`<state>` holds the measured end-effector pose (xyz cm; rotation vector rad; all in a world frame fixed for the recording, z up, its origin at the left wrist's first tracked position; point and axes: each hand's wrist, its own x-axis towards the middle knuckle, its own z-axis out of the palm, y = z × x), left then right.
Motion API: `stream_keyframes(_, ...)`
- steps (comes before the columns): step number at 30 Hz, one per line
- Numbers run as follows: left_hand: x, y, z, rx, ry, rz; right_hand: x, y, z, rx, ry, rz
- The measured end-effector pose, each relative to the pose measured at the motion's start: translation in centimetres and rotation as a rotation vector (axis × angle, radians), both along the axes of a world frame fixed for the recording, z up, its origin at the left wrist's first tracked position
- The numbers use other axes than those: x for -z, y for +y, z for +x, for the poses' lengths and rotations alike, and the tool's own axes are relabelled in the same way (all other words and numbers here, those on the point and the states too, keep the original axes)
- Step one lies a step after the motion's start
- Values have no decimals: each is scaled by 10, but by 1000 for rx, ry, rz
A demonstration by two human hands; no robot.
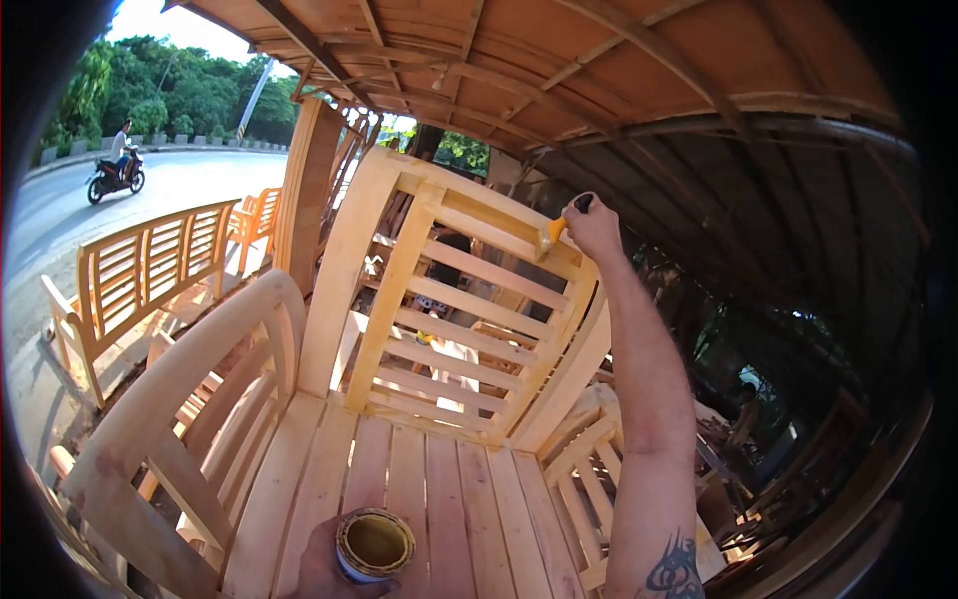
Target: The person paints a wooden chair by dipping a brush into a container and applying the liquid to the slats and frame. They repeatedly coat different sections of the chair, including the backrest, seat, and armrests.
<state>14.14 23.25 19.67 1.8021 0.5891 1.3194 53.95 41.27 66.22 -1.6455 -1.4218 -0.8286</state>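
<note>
My right hand is closed around the dark handle of a paintbrush. Its bristles touch the upper rail of a wooden chair's slatted backrest, near the right corner. Low in the view, my left hand grips a small open can with yellowish-brown liquid inside and drips on its rim. The can is over the slatted seat. Parts of the backrest frame look yellower and shinier than the pale, pinkish slats.
A curved armrest rises on the left, and a slatted side stands on the right. Beyond are a finished-looking bench, an orange chair and a road with a person on a motorcycle. A brown roof hangs overhead.
</note>
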Motion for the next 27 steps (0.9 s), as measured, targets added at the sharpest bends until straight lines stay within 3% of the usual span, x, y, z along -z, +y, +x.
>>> stream_keyframes(2,-2,2,0,0,2,2,-7,-11,-13,-212,365,6)
stream_keyframes(5,-3,3,0,0,3,3,0,-16,17,-163,537,16)
stream_keyframes(6,-3,3,0,0,4,2,1,-21,28,-35,539,-27)
stream_keyframes(9,-4,2,0,3,6,4,0,-24,69,272,386,-28)
stream_keyframes(10,-3,2,-1,2,7,5,-4,-14,95,393,214,0)
stream_keyframes(13,-1,0,-1,2,9,7,-5,-43,22,387,-39,82)
stream_keyframes(16,-1,1,-1,2,11,7,2,-22,17,335,-161,6)
stream_keyframes(19,0,0,-1,1,9,12,11,6,4,250,-231,-88)
stream_keyframes(22,0,0,-2,-4,5,13,6,6,-23,197,-180,-1)
stream_keyframes(25,-2,2,-3,-3,5,15,-12,0,-15,-224,437,53)
stream_keyframes(26,0,1,-3,-5,2,15,-11,-3,-6,-264,503,68)
stream_keyframes(27,0,0,-3,-2,2,15,-8,-5,7,-138,483,25)
